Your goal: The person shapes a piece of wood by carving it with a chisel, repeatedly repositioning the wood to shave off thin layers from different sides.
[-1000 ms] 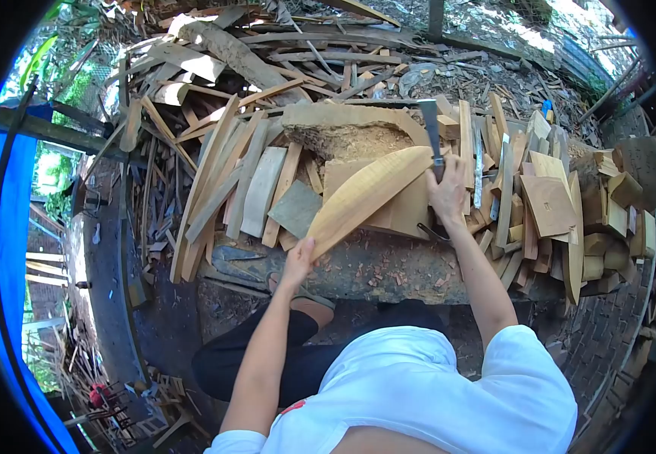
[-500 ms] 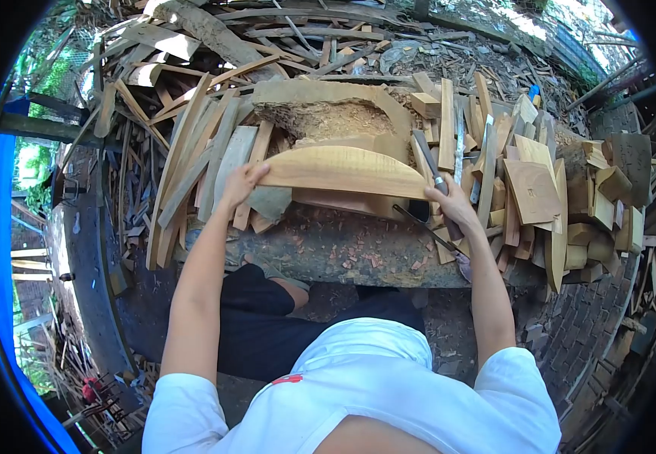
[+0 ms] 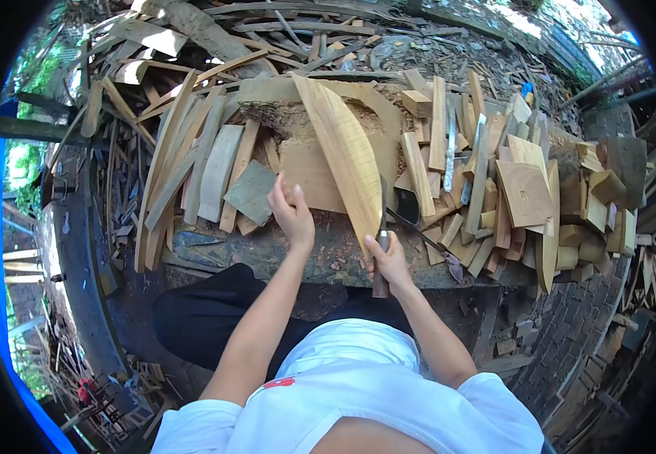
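Note:
My right hand (image 3: pixel 391 261) grips the lower pointed end of a curved, half-moon wooden board (image 3: pixel 339 147). In the same grasp is a chisel (image 3: pixel 380 285), its dark handle pointing down and its blade up along the board's right edge. The board stands tilted, its other tip toward the far side. My left hand (image 3: pixel 292 213) is off the board, fingers apart, holding nothing. Beyond the hands lies a hollowed wooden block (image 3: pixel 264 92) with chips inside. A flat brown wood piece (image 3: pixel 305 178) leans in front of it, partly hidden by the board.
A rough bench (image 3: pixel 267 253) with scattered chips lies before my knees. Wood strips (image 3: pixel 211 178) are heaped at left, and offcuts (image 3: pixel 528 193) at right. A black curved object (image 3: pixel 406 206) sits right of the board. A grey flat piece (image 3: pixel 252 193) rests near my left hand.
The curved board has swung from level to nearly upright. My left hand has let go of it and moved right and down. My right hand has moved left and down, still holding board and chisel.

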Demonstrator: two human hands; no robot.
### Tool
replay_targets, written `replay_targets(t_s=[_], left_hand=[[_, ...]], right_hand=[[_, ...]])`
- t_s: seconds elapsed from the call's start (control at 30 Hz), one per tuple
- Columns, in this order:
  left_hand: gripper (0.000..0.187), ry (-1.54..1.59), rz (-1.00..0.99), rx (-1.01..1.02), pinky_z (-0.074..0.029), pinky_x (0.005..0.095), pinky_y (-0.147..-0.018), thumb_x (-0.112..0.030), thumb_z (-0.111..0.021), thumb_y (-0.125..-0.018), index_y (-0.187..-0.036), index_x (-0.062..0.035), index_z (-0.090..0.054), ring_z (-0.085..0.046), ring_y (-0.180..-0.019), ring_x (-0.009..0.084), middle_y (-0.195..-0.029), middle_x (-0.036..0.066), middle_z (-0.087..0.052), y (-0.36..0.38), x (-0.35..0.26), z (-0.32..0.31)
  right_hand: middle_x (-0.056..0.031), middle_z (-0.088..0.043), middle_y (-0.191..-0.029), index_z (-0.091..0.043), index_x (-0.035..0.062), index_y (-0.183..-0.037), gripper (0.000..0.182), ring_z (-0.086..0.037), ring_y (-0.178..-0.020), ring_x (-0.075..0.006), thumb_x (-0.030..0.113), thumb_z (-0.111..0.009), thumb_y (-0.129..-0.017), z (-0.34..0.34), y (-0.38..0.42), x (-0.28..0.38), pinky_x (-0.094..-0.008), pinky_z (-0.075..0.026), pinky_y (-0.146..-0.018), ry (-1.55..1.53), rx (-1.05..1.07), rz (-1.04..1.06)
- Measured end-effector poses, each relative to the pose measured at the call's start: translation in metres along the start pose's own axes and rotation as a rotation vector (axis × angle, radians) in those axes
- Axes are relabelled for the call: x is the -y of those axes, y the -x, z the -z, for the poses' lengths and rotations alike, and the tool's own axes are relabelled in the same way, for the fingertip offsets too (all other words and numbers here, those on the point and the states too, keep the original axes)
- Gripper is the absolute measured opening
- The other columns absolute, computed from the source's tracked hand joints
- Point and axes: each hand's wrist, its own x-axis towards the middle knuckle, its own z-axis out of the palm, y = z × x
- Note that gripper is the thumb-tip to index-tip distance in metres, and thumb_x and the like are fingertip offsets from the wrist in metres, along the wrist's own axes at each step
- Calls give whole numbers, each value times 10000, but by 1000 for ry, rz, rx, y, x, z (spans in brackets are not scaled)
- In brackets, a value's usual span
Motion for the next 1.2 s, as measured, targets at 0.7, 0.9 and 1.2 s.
replay_targets(t_s=[0.7,0.9,1.2], left_hand=[[389,519,535,813,-526,285,-809,-254,-619,-942,-1224,-6,-519,-639,-938,140,-1045,78,-651,91,-4,-34],[497,750,725,905,-529,271,-820,-177,-662,-912,-1328,-23,-437,-635,-990,137,-1130,73,-624,90,5,-32],[626,1033,860,998,-513,265,-899,-117,-682,-894,-1423,-48,-354,-555,-1155,136,-1291,64,-543,88,0,-17]], right_hand=[[-241,-637,-932,-387,21,-1402,541,-639,-826,-422,184,-589,-927,7,30,23,-470,-503,-674,817,-93,694],[-217,-602,-821,-329,126,-1479,566,-613,-709,-411,229,-537,-962,1,38,39,-489,-489,-629,1199,-22,569],[-207,-574,-738,-300,228,-1502,540,-623,-621,-390,250,-475,-991,3,28,54,-484,-495,-555,1446,-42,517]])
